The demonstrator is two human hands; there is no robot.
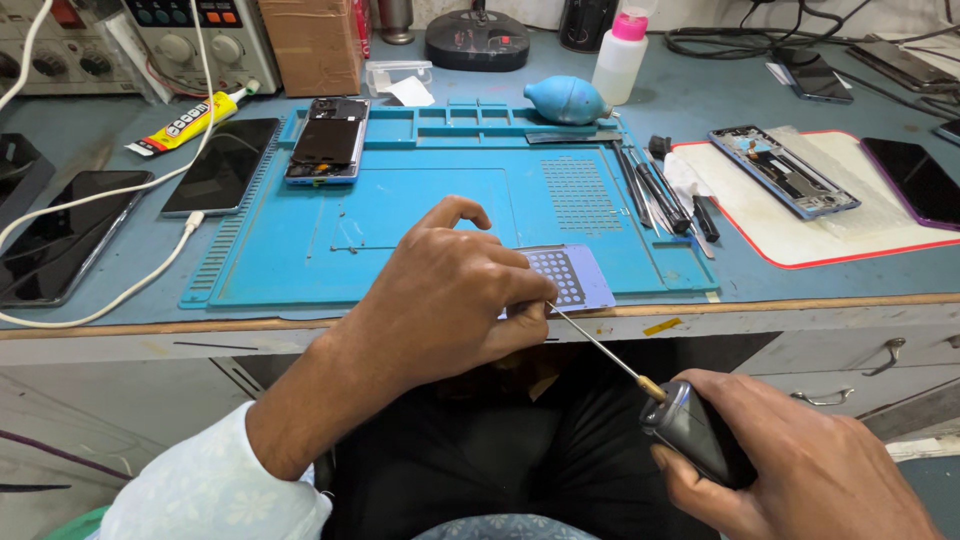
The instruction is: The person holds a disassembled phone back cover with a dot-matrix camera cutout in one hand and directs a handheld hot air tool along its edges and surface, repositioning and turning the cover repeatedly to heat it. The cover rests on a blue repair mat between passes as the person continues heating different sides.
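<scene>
Screwdriver tip pinched at the edge of the worktop

Right hand (pixel 800 465) has its grip closed round the dark handle of a screwdriver (pixel 660 400), down below the worktop (pixel 760 290). Left hand (pixel 450 300) pinches the thin shaft's tip, right beside a small perforated screw tray (pixel 570 275) on the blue repair mat (pixel 440 210).

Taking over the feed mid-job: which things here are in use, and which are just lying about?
In use: screwdriver in right hand; left hand at its tip; perforated pad.

Lying about: opened phone, blue blower, glue tube, tweezers, bottle.
</scene>
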